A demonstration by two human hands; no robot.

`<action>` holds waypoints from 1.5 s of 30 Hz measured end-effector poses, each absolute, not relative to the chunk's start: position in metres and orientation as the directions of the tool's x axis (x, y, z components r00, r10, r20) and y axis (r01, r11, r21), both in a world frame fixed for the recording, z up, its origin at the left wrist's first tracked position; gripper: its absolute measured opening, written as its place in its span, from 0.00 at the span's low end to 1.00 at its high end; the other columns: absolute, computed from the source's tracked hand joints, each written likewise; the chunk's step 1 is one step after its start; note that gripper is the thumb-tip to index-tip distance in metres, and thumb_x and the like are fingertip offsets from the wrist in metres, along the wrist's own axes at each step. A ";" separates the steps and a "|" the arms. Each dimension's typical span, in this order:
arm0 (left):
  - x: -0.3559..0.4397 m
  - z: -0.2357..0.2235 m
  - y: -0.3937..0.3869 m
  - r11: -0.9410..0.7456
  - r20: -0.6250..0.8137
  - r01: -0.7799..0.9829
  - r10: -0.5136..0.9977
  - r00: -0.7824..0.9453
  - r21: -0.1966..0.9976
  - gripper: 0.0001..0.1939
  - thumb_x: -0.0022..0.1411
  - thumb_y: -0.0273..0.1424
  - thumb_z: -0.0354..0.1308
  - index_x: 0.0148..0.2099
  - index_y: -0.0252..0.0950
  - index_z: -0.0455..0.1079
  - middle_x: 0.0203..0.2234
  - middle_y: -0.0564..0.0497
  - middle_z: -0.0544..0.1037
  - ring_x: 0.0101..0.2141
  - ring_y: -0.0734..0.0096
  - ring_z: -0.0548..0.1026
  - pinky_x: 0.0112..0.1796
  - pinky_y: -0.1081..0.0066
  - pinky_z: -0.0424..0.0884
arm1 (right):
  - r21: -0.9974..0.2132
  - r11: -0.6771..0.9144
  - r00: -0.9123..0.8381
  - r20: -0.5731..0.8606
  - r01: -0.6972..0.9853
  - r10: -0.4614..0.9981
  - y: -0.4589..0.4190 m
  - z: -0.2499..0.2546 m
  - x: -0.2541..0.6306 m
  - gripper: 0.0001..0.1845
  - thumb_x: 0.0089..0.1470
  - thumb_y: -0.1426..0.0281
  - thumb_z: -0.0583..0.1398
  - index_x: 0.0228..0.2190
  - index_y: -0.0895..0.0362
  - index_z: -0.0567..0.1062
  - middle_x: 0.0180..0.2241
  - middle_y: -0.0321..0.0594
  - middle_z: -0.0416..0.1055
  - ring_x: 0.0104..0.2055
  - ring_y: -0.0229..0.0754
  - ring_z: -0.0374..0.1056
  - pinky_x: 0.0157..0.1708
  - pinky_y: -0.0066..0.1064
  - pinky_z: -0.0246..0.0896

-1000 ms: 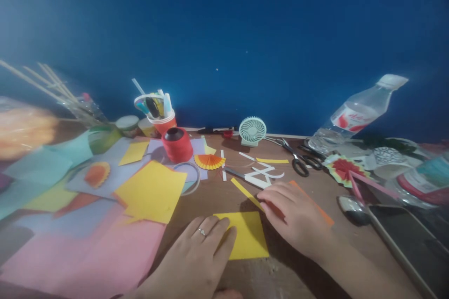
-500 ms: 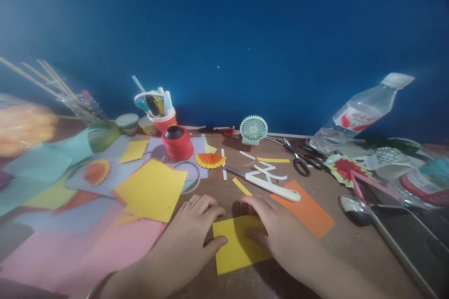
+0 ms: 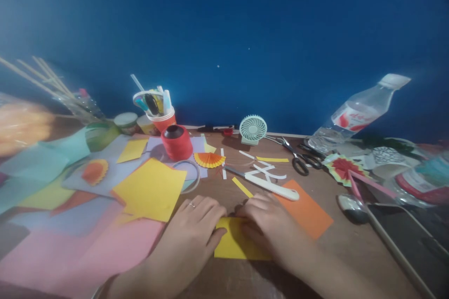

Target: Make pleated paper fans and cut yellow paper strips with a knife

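A small yellow paper sheet lies on the brown table in front of me. My left hand pinches its far left corner between thumb and fingers. My right hand, fingers curled, grips the far right part and covers that corner. Beyond my right hand a white-handled knife rests partly on an orange paper sheet. A thin yellow strip lies just past my fingertips. Further back sits an orange-and-yellow pleated paper fan.
Coloured paper sheets spread across the left. A red thread spool, a tape roll and a cup of pens stand behind. Scissors, a small fan, a tilted bottle and a phone are rightward.
The near edge of the yellow sheet has moved away from me, and the sheet lies straighter. My fingers have closed in on its far edge.
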State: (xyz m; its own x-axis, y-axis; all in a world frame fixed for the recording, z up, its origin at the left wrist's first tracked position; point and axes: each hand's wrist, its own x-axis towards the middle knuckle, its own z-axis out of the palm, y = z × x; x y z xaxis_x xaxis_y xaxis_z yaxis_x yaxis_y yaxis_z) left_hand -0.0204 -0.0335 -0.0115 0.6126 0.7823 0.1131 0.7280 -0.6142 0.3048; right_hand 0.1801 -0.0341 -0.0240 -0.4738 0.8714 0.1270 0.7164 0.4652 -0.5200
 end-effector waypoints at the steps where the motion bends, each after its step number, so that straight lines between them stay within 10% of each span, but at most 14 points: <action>1: -0.022 -0.012 -0.036 -0.665 0.143 0.709 0.745 0.651 0.236 0.05 0.60 0.24 0.50 0.35 0.37 0.65 0.30 0.52 0.69 0.32 0.64 0.66 0.33 0.62 0.61 | -0.505 0.487 -0.477 0.159 0.713 0.864 -0.034 -0.026 0.181 0.06 0.50 0.77 0.58 0.30 0.55 0.72 0.29 0.36 0.70 0.34 0.42 0.61 0.36 0.35 0.55; 6: -0.023 -0.019 -0.050 -0.810 0.182 0.586 0.575 0.798 -0.010 0.04 0.58 0.27 0.53 0.36 0.36 0.69 0.31 0.51 0.72 0.31 0.63 0.68 0.29 0.64 0.61 | -0.419 0.583 -0.507 0.288 0.696 0.813 -0.036 -0.030 0.188 0.13 0.53 0.77 0.55 0.41 0.55 0.72 0.32 0.38 0.71 0.36 0.43 0.61 0.36 0.36 0.55; 16: -0.018 -0.026 -0.057 -0.804 0.330 0.588 0.533 0.779 -0.091 0.12 0.61 0.30 0.49 0.43 0.33 0.70 0.38 0.48 0.76 0.36 0.63 0.70 0.33 0.65 0.65 | -0.357 0.753 -0.678 0.332 0.553 0.655 -0.032 -0.027 0.191 0.15 0.58 0.76 0.48 0.40 0.57 0.73 0.35 0.41 0.72 0.39 0.41 0.63 0.37 0.36 0.58; 45: -0.021 -0.010 -0.053 -0.686 0.026 0.728 0.728 0.685 0.014 0.24 0.60 0.39 0.48 0.56 0.35 0.60 0.47 0.48 0.71 0.44 0.56 0.65 0.40 0.59 0.64 | -0.342 0.758 -0.718 0.264 0.555 0.645 -0.032 -0.026 0.192 0.15 0.58 0.77 0.48 0.44 0.59 0.70 0.42 0.43 0.71 0.43 0.42 0.62 0.40 0.35 0.60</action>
